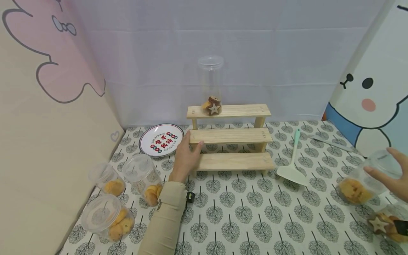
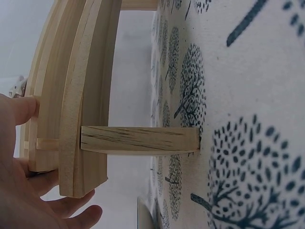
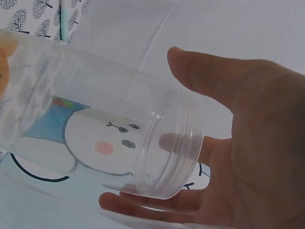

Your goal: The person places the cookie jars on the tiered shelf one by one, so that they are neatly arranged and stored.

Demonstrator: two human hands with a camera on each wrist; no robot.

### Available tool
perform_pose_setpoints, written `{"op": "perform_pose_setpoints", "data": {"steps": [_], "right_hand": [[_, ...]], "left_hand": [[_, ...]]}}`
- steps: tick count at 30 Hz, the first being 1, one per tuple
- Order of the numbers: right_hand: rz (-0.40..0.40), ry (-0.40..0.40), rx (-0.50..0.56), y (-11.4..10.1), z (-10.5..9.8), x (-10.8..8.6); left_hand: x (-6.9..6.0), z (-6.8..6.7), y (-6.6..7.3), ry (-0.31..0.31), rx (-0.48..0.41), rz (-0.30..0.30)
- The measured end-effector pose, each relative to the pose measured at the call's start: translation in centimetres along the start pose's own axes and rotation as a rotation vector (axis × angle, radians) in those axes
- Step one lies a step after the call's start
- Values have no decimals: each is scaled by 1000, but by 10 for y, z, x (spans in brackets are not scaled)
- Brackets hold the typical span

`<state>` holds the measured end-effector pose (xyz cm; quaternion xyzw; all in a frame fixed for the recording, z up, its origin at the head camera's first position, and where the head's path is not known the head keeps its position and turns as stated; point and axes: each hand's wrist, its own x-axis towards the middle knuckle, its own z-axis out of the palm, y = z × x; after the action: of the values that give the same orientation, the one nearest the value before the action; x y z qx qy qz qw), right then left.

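A three-tier wooden shelf rack point(image 1: 231, 161) stands mid-table. My left hand point(image 1: 186, 159) grips its left end at the middle board, the thumb on one side and fingers on the other; in the left wrist view some fingers point(image 2: 71, 205) extend past the board ends. At the right, my right hand point(image 1: 398, 177) is spread around the lidded end of a clear plastic jar point(image 1: 366, 180) with cookies at its bottom. In the right wrist view the thumb point(image 3: 205, 71) stands apart from the jar, and the other fingers lie behind and below it.
Another cookie jar point(image 1: 211, 85) stands on the top tier. Three jars, a tall one point(image 1: 143, 177), a small one point(image 1: 108, 179) and a wide one point(image 1: 108, 217), are left. A plate point(image 1: 161, 140), spatula point(image 1: 291, 170), fork point(image 1: 331, 142) and star-cookie jar point(image 1: 387, 223) lie around.
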<state>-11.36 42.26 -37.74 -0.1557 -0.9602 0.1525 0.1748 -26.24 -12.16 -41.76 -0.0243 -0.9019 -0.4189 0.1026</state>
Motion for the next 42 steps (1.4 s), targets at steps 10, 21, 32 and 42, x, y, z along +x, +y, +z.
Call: {"op": "perform_pose_setpoints", "data": {"steps": [10,21,32,42], "right_hand": [[19,9,-33,-4,-4,2],[7,26,-44,-27,-18,-9],[19,22,-60,-30,-20,-9],[-4,24,-42,-27,-17,-6]], "left_hand": [[1,0,1,7,-5,25],[2,1,0,7,1,11],[2,1,0,9,10,4],[2,1,-1,-1,18,7]]}}
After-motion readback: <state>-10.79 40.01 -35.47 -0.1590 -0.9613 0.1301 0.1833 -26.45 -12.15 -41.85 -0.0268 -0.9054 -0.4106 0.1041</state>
